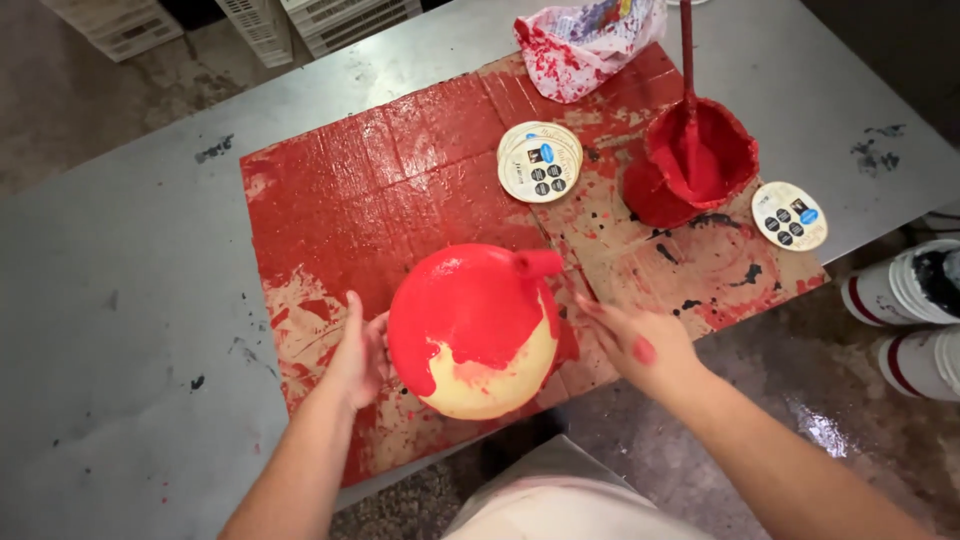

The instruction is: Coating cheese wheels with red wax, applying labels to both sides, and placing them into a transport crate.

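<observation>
A round cream-coloured ball shape (478,332), mostly coated in wet red paint with a short red neck at its top right, rests on red-painted cardboard (380,190). My left hand (360,352) presses against its left side with the fingers spread. My right hand (640,345), smeared with red paint, hovers flat just to the ball's right, fingers apart, apart from it and holding nothing.
A red paint-filled container (690,165) with a stick standing in it sits at the cardboard's far right. Round printed lids lie stacked (540,160) and single (790,215). A paint-stained bag (585,40) lies at the back. The grey metal table (120,300) carries all this; white cups (910,285) stand beyond its right edge.
</observation>
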